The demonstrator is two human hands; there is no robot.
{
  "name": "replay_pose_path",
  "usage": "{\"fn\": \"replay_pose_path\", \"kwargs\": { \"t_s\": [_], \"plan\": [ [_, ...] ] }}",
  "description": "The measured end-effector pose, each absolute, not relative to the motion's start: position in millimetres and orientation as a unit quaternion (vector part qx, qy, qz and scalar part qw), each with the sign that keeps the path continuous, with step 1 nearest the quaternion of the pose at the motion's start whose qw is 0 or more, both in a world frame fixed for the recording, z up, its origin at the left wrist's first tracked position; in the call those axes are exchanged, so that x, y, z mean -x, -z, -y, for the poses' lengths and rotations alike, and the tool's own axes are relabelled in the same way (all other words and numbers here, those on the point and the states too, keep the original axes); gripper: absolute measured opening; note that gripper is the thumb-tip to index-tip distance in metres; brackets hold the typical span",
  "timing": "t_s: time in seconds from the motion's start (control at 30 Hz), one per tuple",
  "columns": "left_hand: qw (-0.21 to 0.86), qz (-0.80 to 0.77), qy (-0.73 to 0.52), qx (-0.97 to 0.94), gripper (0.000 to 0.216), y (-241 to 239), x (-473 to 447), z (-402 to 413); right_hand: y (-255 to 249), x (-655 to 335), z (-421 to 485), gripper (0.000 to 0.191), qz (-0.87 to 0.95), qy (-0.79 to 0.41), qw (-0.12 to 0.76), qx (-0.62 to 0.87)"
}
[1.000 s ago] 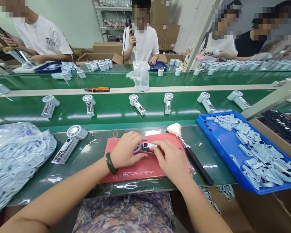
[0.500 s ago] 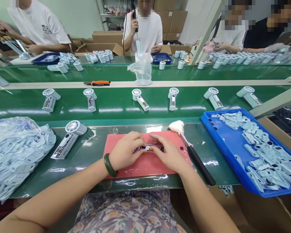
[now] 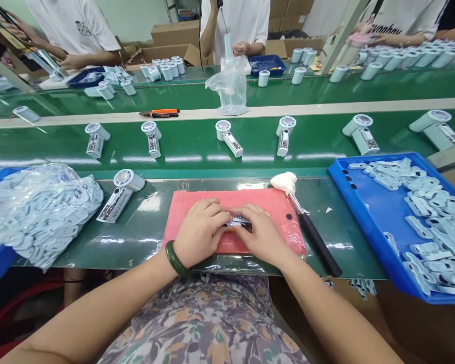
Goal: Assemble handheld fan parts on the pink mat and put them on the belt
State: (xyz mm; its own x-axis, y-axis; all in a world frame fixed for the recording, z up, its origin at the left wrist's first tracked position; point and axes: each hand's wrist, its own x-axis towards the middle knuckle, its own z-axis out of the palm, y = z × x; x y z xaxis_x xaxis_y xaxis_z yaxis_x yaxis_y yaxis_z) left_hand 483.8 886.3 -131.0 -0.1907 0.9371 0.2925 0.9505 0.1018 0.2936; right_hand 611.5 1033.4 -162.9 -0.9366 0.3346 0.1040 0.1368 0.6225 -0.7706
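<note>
I hold a small device [image 3: 239, 222] between my two hands, above the red mat [image 3: 185, 207]. The fingers of my left hand [image 3: 201, 230] are clamped on its left end, and the fingers of my right hand [image 3: 263, 233] are clamped on its right end. Only a narrow part, dark and whitish, shows between them; my fingers hide the rest. The mat lies on the green surface [image 3: 136, 253].

Just to the right of my right fingers is a dark dot [image 3: 289, 217] on the mat, then a black-handled tool [image 3: 318, 243] with a white wrapped end. Farther right, a blue tray [image 3: 379, 207] holds many pale blue parts [image 3: 436, 242]. To the left of my left fingers lies a handheld fan [image 3: 116, 205], and beyond it a plastic bag [image 3: 56, 212] full of pale parts. Ahead of my fingers, more fans [image 3: 233, 144] lie in a spaced row, and behind them are orange-handled pliers [image 3: 165, 113].
</note>
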Motion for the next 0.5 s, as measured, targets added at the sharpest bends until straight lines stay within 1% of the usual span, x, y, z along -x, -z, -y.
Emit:
{"fn": "replay_pose_path", "kwargs": {
  "t_s": [0.1, 0.13, 0.2, 0.27, 0.33, 0.37, 0.4, 0.5],
  "plan": [
    [0.028, 0.733, 0.179, 0.655, 0.018, 126, -486, -883, 158, -619, -1030, 0.045, 0.896, -0.412, 0.129, 0.105],
    [0.040, 0.725, 0.161, 0.668, 0.021, 123, -485, -881, 154, -625, -1030, 0.049, 0.893, -0.415, 0.143, 0.102],
    [0.067, 0.693, 0.128, 0.707, 0.026, 113, -473, -880, 146, -642, -1035, 0.054, 0.886, -0.405, 0.199, 0.108],
    [0.098, 0.643, 0.115, 0.751, 0.032, 104, -443, -891, 138, -665, -1054, 0.048, 0.880, -0.356, 0.279, 0.143],
    [0.141, 0.615, 0.115, 0.767, 0.026, 98, -398, -918, 132, -693, -1085, 0.039, 0.870, -0.271, 0.341, 0.232],
    [0.163, 0.614, 0.123, 0.762, 0.024, 96, -373, -938, 129, -709, -1104, 0.035, 0.861, -0.224, 0.347, 0.297],
    [0.177, 0.615, 0.143, 0.755, 0.024, 95, -350, -959, 126, -725, -1124, 0.033, 0.849, -0.181, 0.336, 0.366],
    [0.199, 0.612, 0.177, 0.745, 0.036, 98, -291, -1018, 120, -761, -1181, 0.031, 0.808, -0.100, 0.264, 0.517]
  ]
}}
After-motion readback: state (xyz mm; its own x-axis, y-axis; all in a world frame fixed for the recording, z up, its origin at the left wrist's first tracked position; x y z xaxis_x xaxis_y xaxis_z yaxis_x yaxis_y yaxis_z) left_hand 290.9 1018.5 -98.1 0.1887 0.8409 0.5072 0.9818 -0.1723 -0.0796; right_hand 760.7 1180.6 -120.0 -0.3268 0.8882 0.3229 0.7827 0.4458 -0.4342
